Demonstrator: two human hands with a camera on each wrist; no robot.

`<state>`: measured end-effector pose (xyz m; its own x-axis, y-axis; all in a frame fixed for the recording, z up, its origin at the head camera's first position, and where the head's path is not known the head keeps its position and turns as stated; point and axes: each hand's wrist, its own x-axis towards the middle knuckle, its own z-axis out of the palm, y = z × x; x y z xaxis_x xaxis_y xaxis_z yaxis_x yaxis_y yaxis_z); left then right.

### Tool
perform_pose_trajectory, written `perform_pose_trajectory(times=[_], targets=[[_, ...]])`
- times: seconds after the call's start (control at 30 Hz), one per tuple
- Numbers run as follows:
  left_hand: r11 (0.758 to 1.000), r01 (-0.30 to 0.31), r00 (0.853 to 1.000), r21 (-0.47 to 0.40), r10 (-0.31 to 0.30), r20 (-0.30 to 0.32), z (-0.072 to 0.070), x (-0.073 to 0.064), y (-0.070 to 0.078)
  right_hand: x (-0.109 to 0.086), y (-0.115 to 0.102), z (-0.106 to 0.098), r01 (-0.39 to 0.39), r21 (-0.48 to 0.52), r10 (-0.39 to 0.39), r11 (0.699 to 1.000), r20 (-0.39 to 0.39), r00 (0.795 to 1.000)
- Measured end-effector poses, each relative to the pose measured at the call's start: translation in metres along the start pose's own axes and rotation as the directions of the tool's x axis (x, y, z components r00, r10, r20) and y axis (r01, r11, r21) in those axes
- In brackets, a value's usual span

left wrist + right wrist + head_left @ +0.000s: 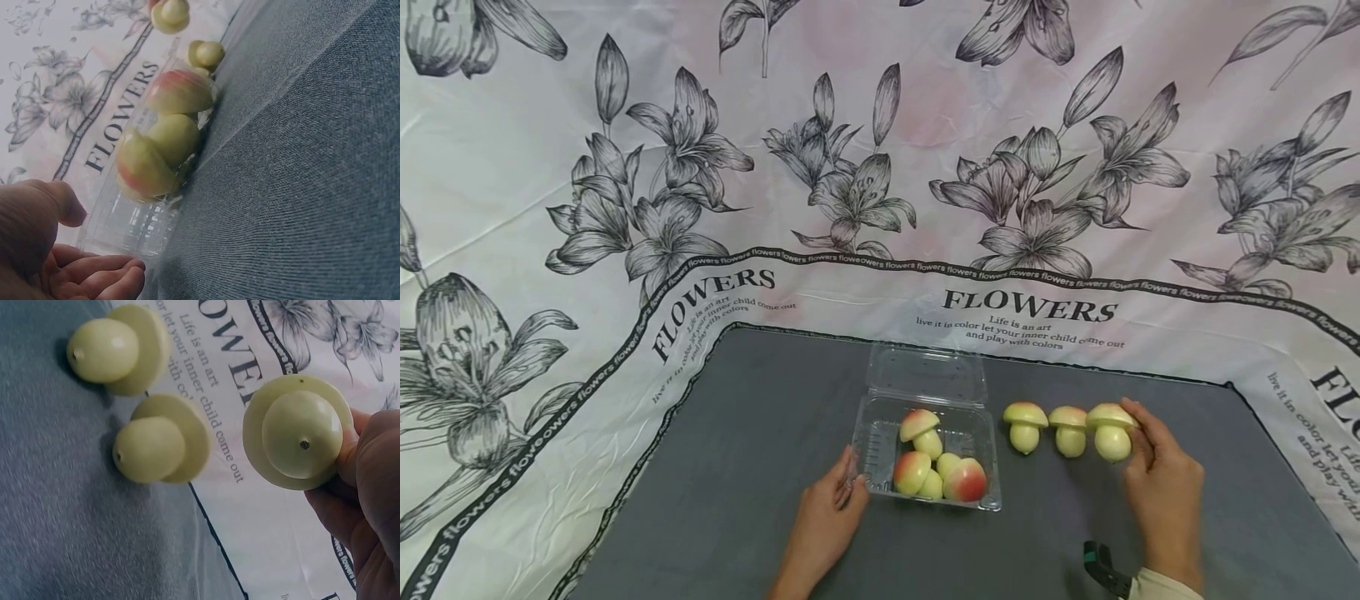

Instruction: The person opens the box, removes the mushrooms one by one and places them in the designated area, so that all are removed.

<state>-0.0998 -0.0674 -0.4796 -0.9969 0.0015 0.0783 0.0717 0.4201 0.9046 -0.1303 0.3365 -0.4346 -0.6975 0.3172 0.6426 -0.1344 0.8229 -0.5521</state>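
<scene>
A clear plastic clamshell container [872,433] sits on the grey cloth with its lid [925,373] folded back. Inside are three toy mushrooms with red and yellow-green caps; one upright mushroom [920,427] is behind two lying ones. My left hand [826,517] grips the container at its left front corner, thumb on the near side. Right of the container, two toy mushrooms, a left one [1025,427] and a middle one [1070,431], stand in a row. My right hand [1163,479] pinches a third toy mushroom [300,440] by the edge of its cap, the stem's round end facing the right wrist camera.
Grey cloth [737,467] covers the table top. Around it runs a white cloth border [850,304] printed with flowers and lettering, rising behind as a backdrop. A black strap-like piece [1105,569] shows by the right sleeve [1161,586].
</scene>
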Motion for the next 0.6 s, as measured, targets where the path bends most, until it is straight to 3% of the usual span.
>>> perform_pose_trajectory(times=[0.3, 0.6], targets=[[0.999, -0.007, 1.0, 0.033, 0.007, -0.02, 0.0, -0.002, 0.001, 0.001, 0.011, -0.005, -0.088, -0.062, 0.093, 0.994, 0.086, 0.992], [1.0, 0.009, 1.0, 0.009, -0.009, -0.008, 0.0, -0.001, 0.002, 0.005, 0.021, -0.003, -0.103, -0.1, 0.115, 0.99, 0.123, 0.986]])
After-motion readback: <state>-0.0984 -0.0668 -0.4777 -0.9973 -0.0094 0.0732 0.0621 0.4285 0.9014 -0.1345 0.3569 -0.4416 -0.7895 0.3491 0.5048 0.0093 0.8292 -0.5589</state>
